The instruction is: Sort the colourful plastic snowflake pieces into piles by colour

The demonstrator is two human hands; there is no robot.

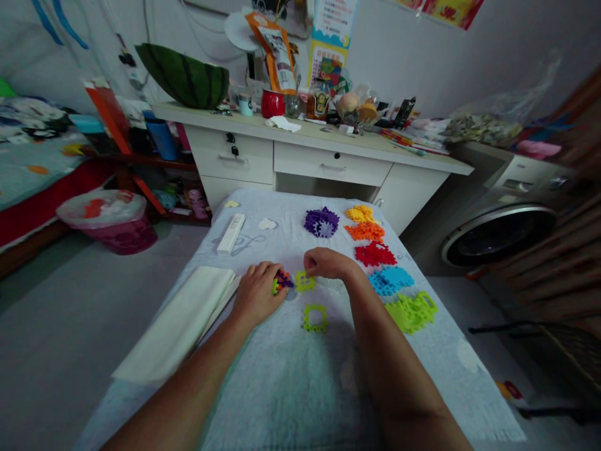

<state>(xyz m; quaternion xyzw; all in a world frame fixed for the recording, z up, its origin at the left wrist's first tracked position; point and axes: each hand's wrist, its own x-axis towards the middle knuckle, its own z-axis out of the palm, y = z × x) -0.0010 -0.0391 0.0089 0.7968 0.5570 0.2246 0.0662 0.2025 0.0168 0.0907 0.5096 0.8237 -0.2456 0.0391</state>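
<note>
My left hand is closed round a small multicoloured cluster of plastic pieces on the pale blue cloth. My right hand is closed, fingertips pinching a lime green piece right beside that cluster. A lime green square frame piece lies just in front of both hands. To the right run sorted piles: purple, yellow, orange, red, blue and lime green.
The cloth-covered table also holds a folded cream cloth at left and a white remote. Behind stand a cluttered white desk with half a watermelon, a washing machine at right, and a pink bin at left.
</note>
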